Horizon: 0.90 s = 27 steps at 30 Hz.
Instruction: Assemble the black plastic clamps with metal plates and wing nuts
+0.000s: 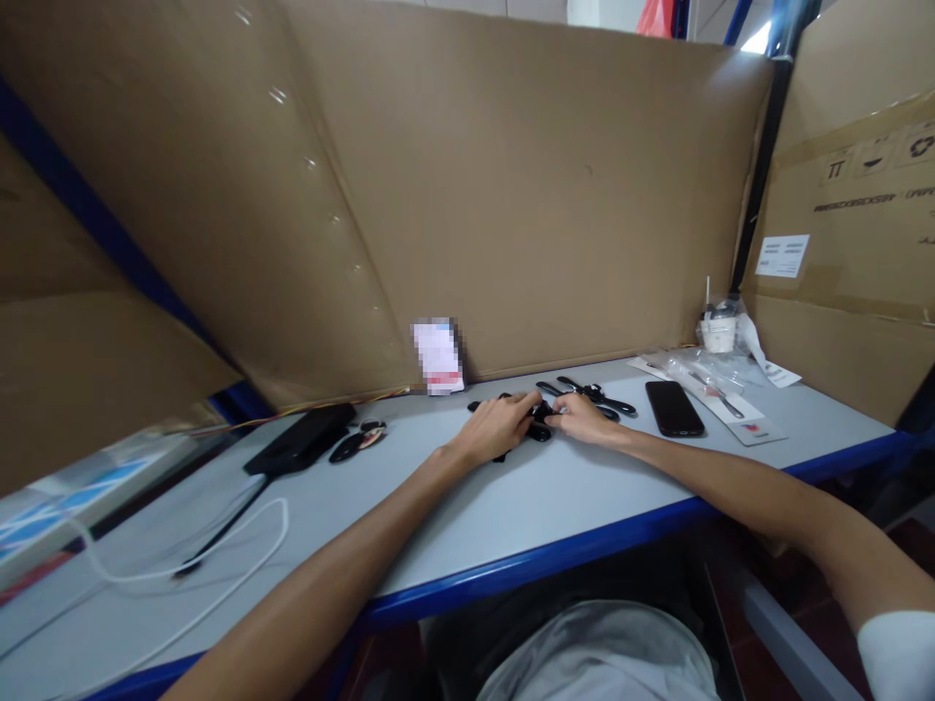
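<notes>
Both my hands rest on the grey table [511,506] near its back edge. My left hand [501,424] lies curled over a small black part [542,424], fingers closed on it. My right hand [584,419] meets it from the right, fingers pinched on the same black part. More black pieces, shaped like watch straps [595,395], lie just behind my right hand.
A black phone [673,408] lies right of my hands, with plastic bags [701,375] and a white cup [718,331] behind it. At left sit a black box [301,438], key fobs [356,441] and a white cable [219,555]. Cardboard walls [511,195] surround the table.
</notes>
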Tool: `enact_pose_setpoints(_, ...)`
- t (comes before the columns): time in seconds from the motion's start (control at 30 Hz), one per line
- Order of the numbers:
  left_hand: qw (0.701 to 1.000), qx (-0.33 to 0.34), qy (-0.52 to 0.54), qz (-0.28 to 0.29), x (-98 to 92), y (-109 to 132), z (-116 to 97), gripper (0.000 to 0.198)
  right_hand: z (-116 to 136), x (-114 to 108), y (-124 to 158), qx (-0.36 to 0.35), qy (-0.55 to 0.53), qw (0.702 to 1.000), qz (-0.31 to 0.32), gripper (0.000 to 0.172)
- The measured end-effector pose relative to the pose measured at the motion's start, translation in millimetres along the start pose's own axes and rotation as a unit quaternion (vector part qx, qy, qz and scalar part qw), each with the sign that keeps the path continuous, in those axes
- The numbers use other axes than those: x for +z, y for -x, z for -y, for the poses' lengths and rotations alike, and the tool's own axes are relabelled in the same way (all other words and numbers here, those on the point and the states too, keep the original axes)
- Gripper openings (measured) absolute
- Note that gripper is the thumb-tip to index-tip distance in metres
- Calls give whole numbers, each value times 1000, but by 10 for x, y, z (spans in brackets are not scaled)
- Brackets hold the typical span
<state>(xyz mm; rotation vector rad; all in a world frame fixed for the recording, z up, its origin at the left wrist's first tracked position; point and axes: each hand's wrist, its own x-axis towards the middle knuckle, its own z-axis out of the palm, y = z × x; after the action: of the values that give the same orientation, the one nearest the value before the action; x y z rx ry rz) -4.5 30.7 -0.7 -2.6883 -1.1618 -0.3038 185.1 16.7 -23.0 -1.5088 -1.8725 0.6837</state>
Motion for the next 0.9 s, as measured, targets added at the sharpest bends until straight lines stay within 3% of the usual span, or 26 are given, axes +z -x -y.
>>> enact_pose_setpoints(0.27, 1000, -6, -27, 2, -46, 0, -6, 30, 11, 7, 2, -10, 36, 999, -3, 7)
enact_pose_setpoints(0.57, 994, -109, 4, 4, 4, -26, -53, 32, 33, -4, 28, -15, 42, 999, -5, 8)
enact_pose_setpoints(0.77, 997, -75, -15, 29, -32, -3, -99, 29, 48, -15, 36, -17, 64, 998, -7, 7)
enact_pose_setpoints(0.9, 996, -88, 0, 28, -18, -11, -91, 26, 87, -25, 74, -36, 106, 994, -11, 8)
